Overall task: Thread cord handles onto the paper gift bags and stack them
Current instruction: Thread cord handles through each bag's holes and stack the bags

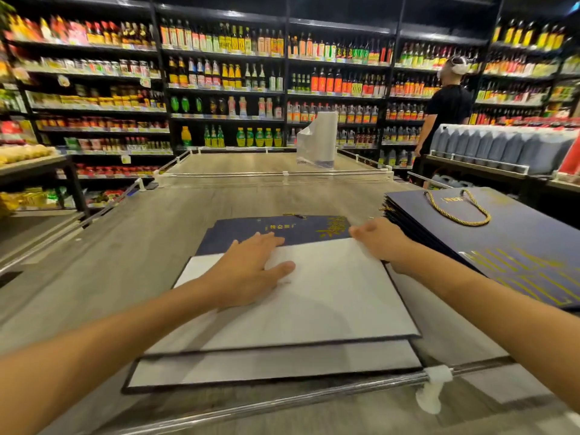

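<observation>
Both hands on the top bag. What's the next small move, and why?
Probably lift the top bag off the pile: the right hand pinches its far corner, the left hand lies flat on it, and it shows no handle, unlike the finished stack.

A short line of gold Chinese characters is printed on the flat navy bag (276,229) lying on the table (141,246). A similar line sits near the top of the navy stack (508,243) to the right. Both are too blurred to read. The large gold lettering lower on that stack, the shelf price tags (219,88) and the small print on the plastic roll (317,163) are also illegible.
</observation>
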The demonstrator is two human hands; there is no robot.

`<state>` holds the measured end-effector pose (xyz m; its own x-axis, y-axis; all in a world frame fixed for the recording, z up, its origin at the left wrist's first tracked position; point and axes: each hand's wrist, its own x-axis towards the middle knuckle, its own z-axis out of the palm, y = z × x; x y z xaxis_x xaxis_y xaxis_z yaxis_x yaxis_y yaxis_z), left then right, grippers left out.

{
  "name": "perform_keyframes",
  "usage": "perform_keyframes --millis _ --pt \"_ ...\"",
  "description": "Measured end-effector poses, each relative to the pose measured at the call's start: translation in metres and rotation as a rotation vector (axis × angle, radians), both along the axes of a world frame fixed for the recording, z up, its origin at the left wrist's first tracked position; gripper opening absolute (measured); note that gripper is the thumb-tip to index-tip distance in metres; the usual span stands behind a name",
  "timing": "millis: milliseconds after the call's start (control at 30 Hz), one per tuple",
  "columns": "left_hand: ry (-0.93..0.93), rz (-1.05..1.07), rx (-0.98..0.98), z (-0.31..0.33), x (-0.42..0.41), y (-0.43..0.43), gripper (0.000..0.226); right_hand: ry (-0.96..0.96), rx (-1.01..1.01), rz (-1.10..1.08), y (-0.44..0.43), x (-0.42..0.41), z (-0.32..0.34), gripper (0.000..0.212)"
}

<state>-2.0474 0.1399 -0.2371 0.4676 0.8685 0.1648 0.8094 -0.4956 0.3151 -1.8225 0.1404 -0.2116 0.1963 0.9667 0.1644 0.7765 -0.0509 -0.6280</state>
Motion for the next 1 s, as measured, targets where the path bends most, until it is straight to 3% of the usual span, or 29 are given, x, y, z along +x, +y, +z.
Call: perform_keyframes --millis 100,167,367,433,533,600,700,900,1000 --pt "-0.027 0.004 -0.094 -0.001 -0.001 0.005 0.057 0.263 -0.074 0.000 -0.007 -0.019 0.004 0.036" --pt "-0.048 -0.010 -0.104 -0.003 -0.004 0.009 0.052 0.372 -0.238 0.170 -0.024 -0.037 0.002 0.025" --pt "-0.031 -0.087 -0.051 0.003 -0.019 0.011 0.028 0.099 -0.477 0.814 -0.075 -0.071 -0.001 0.023" --pt "0.035 -0.074 -0.023 0.000 -0.020 0.011 0.015 0.052 -0.364 0.792 -0.068 -0.061 0.008 0.022" --pt "0.168 -0.066 -0.004 -0.002 -0.016 0.011 0.025 -0.249 -0.034 0.525 -0.040 -0.021 0.017 0.019" --pt "0.210 -0.107 -0.065 0.002 -0.016 0.013 0.025 -0.399 -0.070 0.501 -0.033 0.005 0.016 0.018" --pt "0.190 -0.169 -0.189 0.007 -0.025 0.018 0.013 -0.377 -0.207 0.584 -0.042 0.022 0.007 0.025" --pt "0.110 -0.183 -0.377 0.015 -0.048 0.025 0.054 -0.545 0.084 0.677 -0.048 0.018 -0.006 0.009" --pt "0.057 -0.237 -0.566 0.018 -0.061 0.030 0.061 -0.489 0.059 0.752 -0.059 -0.005 0.001 0.016"
